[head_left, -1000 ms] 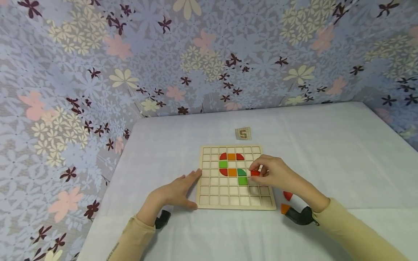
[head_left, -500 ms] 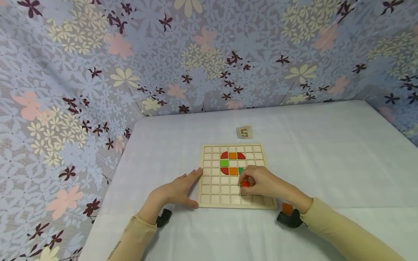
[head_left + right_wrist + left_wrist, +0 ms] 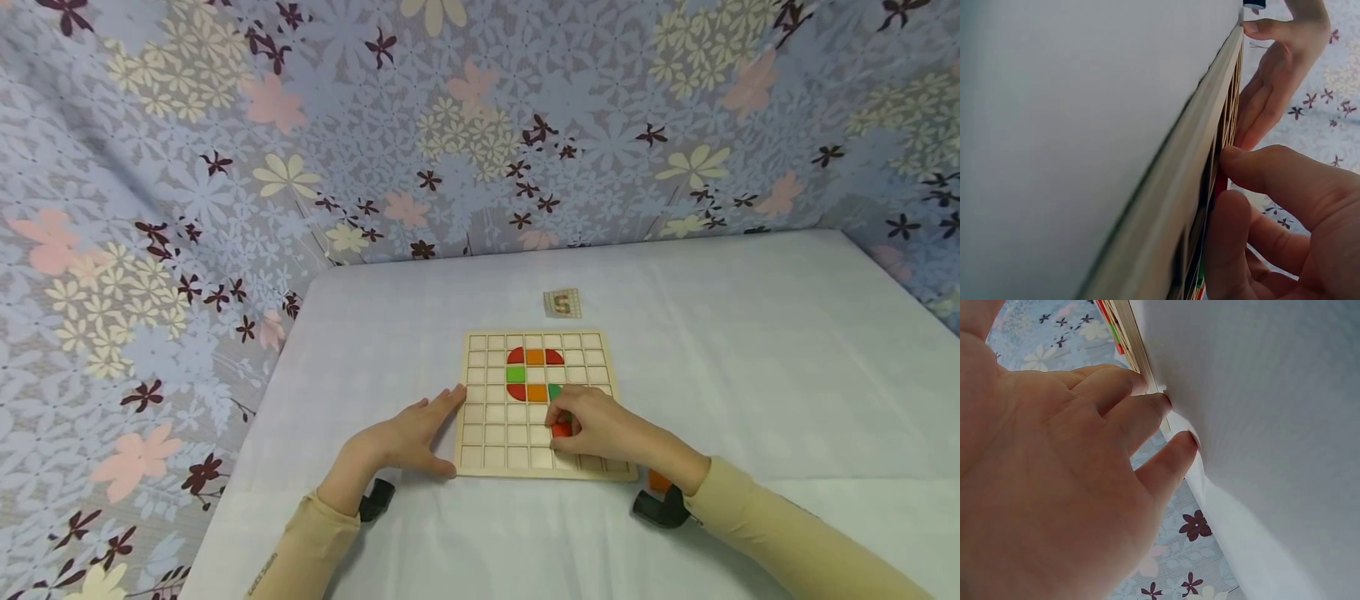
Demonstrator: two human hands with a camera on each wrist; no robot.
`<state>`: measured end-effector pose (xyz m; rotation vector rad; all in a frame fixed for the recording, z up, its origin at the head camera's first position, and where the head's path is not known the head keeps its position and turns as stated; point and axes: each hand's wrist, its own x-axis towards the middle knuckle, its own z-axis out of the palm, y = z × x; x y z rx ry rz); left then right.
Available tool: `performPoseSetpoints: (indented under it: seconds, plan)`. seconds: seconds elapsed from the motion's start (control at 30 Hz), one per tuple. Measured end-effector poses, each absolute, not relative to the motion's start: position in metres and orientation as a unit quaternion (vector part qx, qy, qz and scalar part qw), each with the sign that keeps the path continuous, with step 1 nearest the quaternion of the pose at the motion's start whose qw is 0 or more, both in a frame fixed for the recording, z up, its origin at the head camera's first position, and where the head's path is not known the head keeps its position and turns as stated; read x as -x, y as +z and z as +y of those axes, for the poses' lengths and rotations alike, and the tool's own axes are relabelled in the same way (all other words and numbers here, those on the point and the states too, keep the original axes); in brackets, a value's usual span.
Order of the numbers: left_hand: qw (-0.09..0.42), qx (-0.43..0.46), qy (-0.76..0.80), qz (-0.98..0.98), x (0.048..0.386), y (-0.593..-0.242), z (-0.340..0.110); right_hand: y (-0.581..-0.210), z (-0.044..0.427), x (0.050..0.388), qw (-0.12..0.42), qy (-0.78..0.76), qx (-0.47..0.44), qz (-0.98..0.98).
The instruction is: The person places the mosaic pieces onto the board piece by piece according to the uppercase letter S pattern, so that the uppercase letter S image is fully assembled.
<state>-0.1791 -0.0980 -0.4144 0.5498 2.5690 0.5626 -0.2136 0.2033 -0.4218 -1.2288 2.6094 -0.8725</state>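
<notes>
A wooden grid board lies on the white-covered table in the head view. Its cells hold red quarter-round tiles, orange square tiles, a light green square tile and a partly covered green tile. My right hand pinches a red tile between thumb and fingers, low at a cell below the green tile. In the right wrist view that red tile shows between the fingertips. My left hand spreads its fingers and thumb along the board's left edge, touching it.
A small card with a printed grid and S-shaped pattern lies behind the board. An orange tile lies right of the board, by the right wrist's black device. A flowered cloth hangs behind the table.
My right hand has moved left and toward me with the red tile, from above the board's right part down to a lower cell. The left hand stays at the board's edge.
</notes>
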Motion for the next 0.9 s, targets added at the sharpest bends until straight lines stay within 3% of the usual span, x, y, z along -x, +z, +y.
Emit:
performPoseSetpoints:
  seconds: [0.43,0.73,0.9]
  plan:
    - [0.221,-0.207,0.202,0.931,0.179,-0.412,-0.098,-0.411,0.209,0.211,0.077,-0.313,0.377,0.868]
    - [0.225,-0.198,0.206,0.931,0.177,-0.411,-0.095,-0.377,0.273,0.190,0.002,-0.368,0.309,0.877]
    - [0.220,-0.204,0.201,0.932,0.177,-0.413,-0.096,-0.386,0.301,0.172,0.028,-0.378,0.287,0.880]
